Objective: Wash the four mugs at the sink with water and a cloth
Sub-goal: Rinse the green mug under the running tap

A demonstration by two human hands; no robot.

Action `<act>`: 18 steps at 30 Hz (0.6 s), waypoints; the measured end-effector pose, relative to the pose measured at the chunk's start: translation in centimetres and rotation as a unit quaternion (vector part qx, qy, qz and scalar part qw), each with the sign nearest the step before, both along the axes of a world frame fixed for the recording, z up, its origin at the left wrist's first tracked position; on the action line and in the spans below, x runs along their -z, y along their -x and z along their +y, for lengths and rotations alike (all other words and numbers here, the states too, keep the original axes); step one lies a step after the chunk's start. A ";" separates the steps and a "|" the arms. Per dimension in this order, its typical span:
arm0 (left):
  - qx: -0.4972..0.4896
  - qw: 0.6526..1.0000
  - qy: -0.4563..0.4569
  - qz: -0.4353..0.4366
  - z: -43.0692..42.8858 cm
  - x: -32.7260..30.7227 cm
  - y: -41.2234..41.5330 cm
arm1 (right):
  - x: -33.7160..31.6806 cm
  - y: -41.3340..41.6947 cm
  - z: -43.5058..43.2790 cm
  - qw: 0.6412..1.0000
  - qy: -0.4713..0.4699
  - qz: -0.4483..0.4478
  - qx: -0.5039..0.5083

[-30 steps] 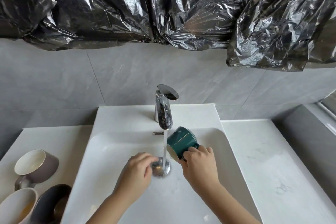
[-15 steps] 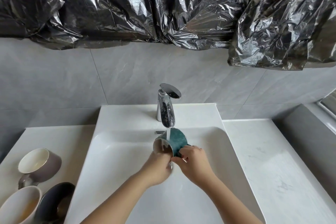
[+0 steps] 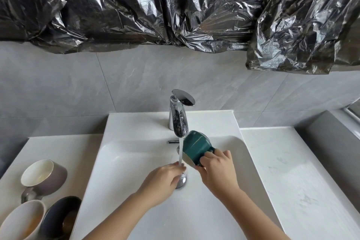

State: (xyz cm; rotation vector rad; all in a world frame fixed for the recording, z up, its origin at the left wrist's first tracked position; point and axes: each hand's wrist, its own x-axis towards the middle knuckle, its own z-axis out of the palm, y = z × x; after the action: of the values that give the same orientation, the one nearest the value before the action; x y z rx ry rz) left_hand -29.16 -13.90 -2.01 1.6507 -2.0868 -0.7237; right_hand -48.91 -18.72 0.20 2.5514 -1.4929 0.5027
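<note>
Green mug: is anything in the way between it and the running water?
Nothing visible does. The green mug, held tilted in the right hand, is just right of the water stream. The left hand is lower down, where the stream lands.

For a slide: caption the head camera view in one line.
Right hand holds a teal mug beside the running faucet, left hand under the stream, three mugs on the counter.

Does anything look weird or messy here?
Yes. Crumpled black plastic sheeting hangs across the wall above the faucet, an unusual covering. On the left counter, a taupe mug, a dark mug and a cream mug look tipped over; the cream one has brownish residue inside. The green mug in the right hand looks intact.
</note>
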 end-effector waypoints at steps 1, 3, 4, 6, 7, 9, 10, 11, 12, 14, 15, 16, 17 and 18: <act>-0.026 0.996 -0.063 0.058 0.1 0.3 0.1 | 0.2 0.4 0.1 1.000 0.030 0.004 -0.006; -0.097 0.958 -0.158 0.221 0.3 0.4 0.6 | 0.7 1.0 0.5 0.997 0.078 -0.016 -0.015; -0.132 0.935 -0.172 0.280 0.2 0.5 0.9 | 0.9 1.3 0.6 0.994 0.099 -0.031 -0.021; -0.147 0.905 -0.185 0.353 -0.2 0.2 1.1 | 1.1 1.8 0.6 0.990 0.126 -0.056 -0.033; -0.141 0.899 -0.187 0.371 -0.2 -0.3 1.3 | 1.2 2.0 0.5 0.988 0.133 -0.062 -0.039; -0.138 0.889 -0.181 0.398 -0.1 -1.0 1.4 | 1.2 2.4 0.2 0.987 0.140 -0.064 -0.048; -0.141 0.885 -0.182 0.405 0.0 -1.0 1.3 | 1.2 2.5 0.1 0.986 0.142 -0.064 -0.051; -0.145 0.884 -0.183 0.406 0.1 -1.1 1.2 | 1.2 2.5 0.1 0.986 0.143 -0.064 -0.054; -0.149 0.884 -0.180 0.404 0.2 -1.1 0.9 | 1.2 2.5 0.1 0.986 0.144 -0.065 -0.055; -0.151 0.886 -0.179 0.401 0.2 -1.0 0.5 | 1.2 2.4 0.2 0.986 0.145 -0.066 -0.053; -0.145 0.886 -0.178 0.403 0.4 -1.2 0.4 | 1.2 2.4 0.3 0.986 0.142 -0.068 -0.051; -0.139 0.886 -0.176 0.406 0.4 -1.2 0.3 | 1.2 2.3 0.4 0.987 0.135 -0.071 -0.049; -0.134 0.886 -0.175 0.409 0.4 -1.4 0.3 | 1.2 2.2 0.5 0.989 0.118 -0.076 -0.047; -0.133 0.885 -0.170 0.413 0.4 -1.4 0.3 | 1.3 2.1 0.5 0.991 0.093 -0.088 -0.046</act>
State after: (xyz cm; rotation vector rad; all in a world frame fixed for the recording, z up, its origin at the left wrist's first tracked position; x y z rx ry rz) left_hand -29.51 -13.46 -0.62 1.3719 -1.1485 -1.4385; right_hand -50.96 -18.17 -1.08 2.4910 -1.3129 0.8567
